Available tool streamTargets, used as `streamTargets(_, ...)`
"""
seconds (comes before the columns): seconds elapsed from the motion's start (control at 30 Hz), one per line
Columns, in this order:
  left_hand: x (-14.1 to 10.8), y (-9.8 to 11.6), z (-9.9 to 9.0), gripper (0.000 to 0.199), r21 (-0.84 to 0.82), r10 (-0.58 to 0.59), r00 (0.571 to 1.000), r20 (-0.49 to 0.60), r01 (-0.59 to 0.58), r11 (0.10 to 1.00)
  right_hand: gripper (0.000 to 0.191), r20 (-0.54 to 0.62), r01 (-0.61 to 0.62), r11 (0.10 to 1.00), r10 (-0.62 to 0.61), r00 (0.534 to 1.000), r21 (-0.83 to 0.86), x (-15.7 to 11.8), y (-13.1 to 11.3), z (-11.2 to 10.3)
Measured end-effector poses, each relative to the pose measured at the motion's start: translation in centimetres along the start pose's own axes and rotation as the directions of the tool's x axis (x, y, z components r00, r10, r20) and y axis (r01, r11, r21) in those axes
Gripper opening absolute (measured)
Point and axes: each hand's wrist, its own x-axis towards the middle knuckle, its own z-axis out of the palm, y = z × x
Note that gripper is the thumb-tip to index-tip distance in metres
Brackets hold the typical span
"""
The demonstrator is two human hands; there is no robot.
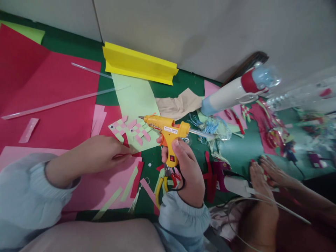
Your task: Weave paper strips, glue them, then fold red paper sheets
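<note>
My right hand [190, 171] grips a yellow hot glue gun [164, 124] by its handle, thumb over the side. The gun's nozzle points left, and a clear glue stick [202, 134] sticks out of its back. Just beyond my left hand [101, 155] lie two woven pink-and-green paper fish, a left one [118, 128] and a right one [138, 130], with small black eyes. The left fingers are curled together low over the pink paper [105, 189]; whatever they pinch is hidden. Pliers [159, 190] with yellow and red handles lie below the gun.
Red sheets [60, 84] and a pale green sheet [131, 94] cover the left. Folded yellow card [139, 64] stands by the wall. A bottle [225, 94] leans at right, near tangled tassels [210, 126]. Another person's hands [262, 178] work beyond a white power strip [236, 185].
</note>
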Motion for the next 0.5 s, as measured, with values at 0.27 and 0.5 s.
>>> streamTargets(0.27, -0.05, -0.69, 1.0, 0.042, 0.122, -0.056, 0.985, -0.163, 0.076, 0.99, 0.05, 0.004, -0.012, 1.0, 0.012, 1.0, 0.014, -0.05, 0.03, 0.01)
streamTargets(0.5, -0.05, -0.13, 0.46, 0.041, 0.015, -0.017, 0.993, -0.12, 0.019, 1.0, 0.048, 0.003, -0.012, 1.0, 0.012, 1.0, 0.009, -0.13, 0.02, -0.03)
